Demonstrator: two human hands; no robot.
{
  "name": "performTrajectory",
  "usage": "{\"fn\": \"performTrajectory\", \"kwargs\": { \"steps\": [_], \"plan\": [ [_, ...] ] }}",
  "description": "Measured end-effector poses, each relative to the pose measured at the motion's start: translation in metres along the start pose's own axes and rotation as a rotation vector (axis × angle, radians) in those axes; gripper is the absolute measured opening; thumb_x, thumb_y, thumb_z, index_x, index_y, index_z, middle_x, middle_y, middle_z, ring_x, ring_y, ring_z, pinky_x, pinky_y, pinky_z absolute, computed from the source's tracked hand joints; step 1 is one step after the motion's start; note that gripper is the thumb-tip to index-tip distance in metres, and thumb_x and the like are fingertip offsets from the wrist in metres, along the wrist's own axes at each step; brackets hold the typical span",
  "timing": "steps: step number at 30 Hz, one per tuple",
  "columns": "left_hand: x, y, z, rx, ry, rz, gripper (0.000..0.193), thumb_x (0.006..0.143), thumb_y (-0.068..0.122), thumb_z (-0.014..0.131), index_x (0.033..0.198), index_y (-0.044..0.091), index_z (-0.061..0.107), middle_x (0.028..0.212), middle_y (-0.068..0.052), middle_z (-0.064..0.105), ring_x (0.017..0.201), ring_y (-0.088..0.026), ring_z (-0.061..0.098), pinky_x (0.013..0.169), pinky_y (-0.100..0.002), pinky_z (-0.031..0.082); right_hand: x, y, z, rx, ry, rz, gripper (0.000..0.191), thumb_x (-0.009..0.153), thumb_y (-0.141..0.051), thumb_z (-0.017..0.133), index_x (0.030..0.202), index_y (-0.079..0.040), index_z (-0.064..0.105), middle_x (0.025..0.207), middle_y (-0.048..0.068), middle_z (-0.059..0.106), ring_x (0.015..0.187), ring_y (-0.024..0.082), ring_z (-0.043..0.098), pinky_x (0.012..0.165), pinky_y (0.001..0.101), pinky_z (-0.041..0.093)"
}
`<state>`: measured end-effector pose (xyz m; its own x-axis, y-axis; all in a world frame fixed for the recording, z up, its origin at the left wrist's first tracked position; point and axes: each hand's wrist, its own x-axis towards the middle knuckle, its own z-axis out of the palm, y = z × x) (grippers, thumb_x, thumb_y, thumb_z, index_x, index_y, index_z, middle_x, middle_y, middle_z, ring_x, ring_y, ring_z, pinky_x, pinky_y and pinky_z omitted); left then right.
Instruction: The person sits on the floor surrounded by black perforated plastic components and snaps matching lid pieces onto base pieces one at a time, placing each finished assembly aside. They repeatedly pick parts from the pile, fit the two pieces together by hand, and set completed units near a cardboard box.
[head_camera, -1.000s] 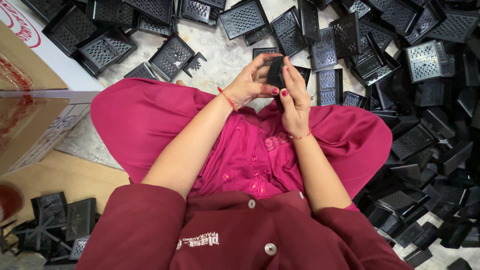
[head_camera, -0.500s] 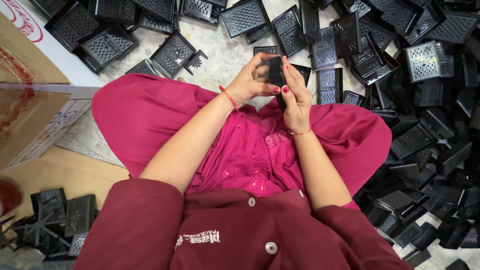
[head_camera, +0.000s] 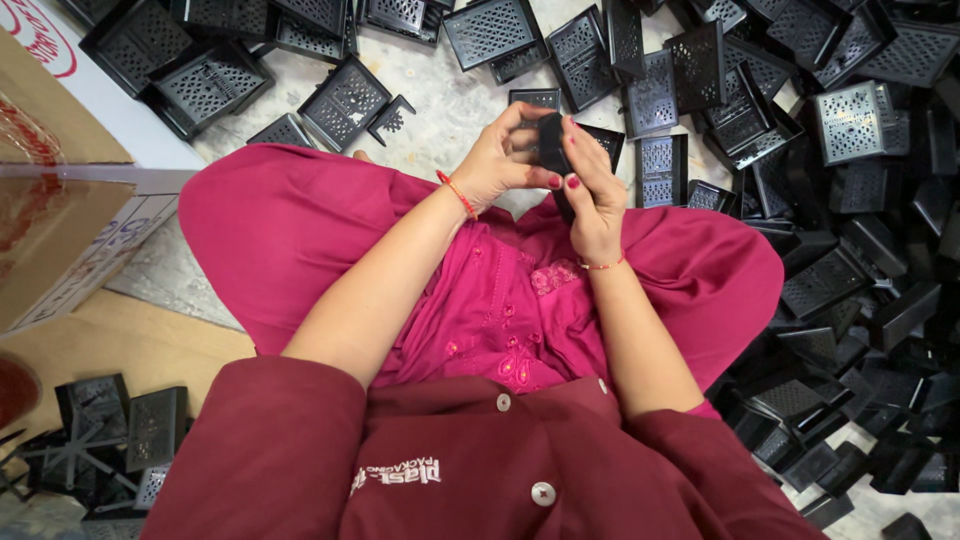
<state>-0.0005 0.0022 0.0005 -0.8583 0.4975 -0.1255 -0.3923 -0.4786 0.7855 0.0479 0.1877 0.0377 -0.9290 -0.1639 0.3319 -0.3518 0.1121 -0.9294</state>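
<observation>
Both hands gripped one small black plastic part (head_camera: 551, 140) above the lap: left hand (head_camera: 497, 160) curled around its left side, right hand (head_camera: 592, 190) closed on its right. Perforated black trays (head_camera: 850, 120) littered the floor (head_camera: 440, 95) beyond.

Shifted only slightly over the last second: left hand (head_camera: 500, 160) curled further round the small black plastic piece (head_camera: 551, 145), fingertips drawn in over its top edge where earlier they lay flatter along its side. Right hand (head_camera: 592, 195) pressed closer against the piece from the other side, thumb moved up beside the left thumb, so that less of the black part showed between the two grips than before. Turned a little more edge-on toward the camera, the piece looked narrower than a second ago.
</observation>
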Motion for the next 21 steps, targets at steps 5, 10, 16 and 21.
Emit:
{"fn": "performTrajectory", "kwargs": {
  "steps": [5, 10, 16, 21],
  "plan": [
    [0.0, 0.005, -0.001, -0.144, 0.061, -0.143, 0.074, 0.08, -0.005, 0.084, 0.141, 0.013, 0.045, 0.129, -0.009, 0.066, 0.117, -0.023, 0.068, 0.093, -0.041, 0.063, 0.01, -0.011, 0.002, 0.007, -0.124, 0.064, 0.072, 0.104, -0.049, 0.049, 0.156, 0.0, 0.047, 0.168, 0.021, 0.04, 0.162, 0.035, 0.032, 0.135, 0.0433, 0.022],
    [0.002, 0.009, -0.002, -0.153, 0.03, -0.143, 0.068, 0.089, 0.002, 0.079, 0.146, 0.017, 0.044, 0.131, -0.01, 0.063, 0.12, -0.025, 0.067, 0.096, -0.046, 0.064, 0.017, -0.027, 0.005, -0.075, -0.215, -0.026, 0.092, 0.099, -0.062, 0.052, 0.162, 0.003, 0.033, 0.171, 0.024, 0.027, 0.162, 0.037, 0.024, 0.134, 0.0434, 0.019],
    [0.005, 0.009, -0.006, -0.433, 0.1, -0.056, 0.062, 0.095, 0.012, 0.076, 0.147, 0.02, 0.043, 0.135, -0.014, 0.064, 0.119, -0.03, 0.069, 0.097, -0.052, 0.063, 0.005, -0.031, 0.006, -0.394, 0.049, -0.107, 0.06, 0.094, -0.015, 0.076, 0.148, -0.001, 0.055, 0.154, 0.021, 0.054, 0.147, 0.036, 0.054, 0.123, 0.0403, 0.044],
    [0.007, 0.005, -0.013, -0.398, 0.163, -0.062, 0.056, 0.095, 0.016, 0.076, 0.143, 0.018, 0.047, 0.132, -0.016, 0.066, 0.116, -0.031, 0.07, 0.094, -0.051, 0.063, 0.004, -0.023, 0.014, -0.584, 0.105, -0.192, 0.046, 0.09, 0.002, 0.086, 0.132, -0.002, 0.067, 0.133, 0.017, 0.07, 0.127, 0.032, 0.069, 0.106, 0.0355, 0.057]
  ]
}}
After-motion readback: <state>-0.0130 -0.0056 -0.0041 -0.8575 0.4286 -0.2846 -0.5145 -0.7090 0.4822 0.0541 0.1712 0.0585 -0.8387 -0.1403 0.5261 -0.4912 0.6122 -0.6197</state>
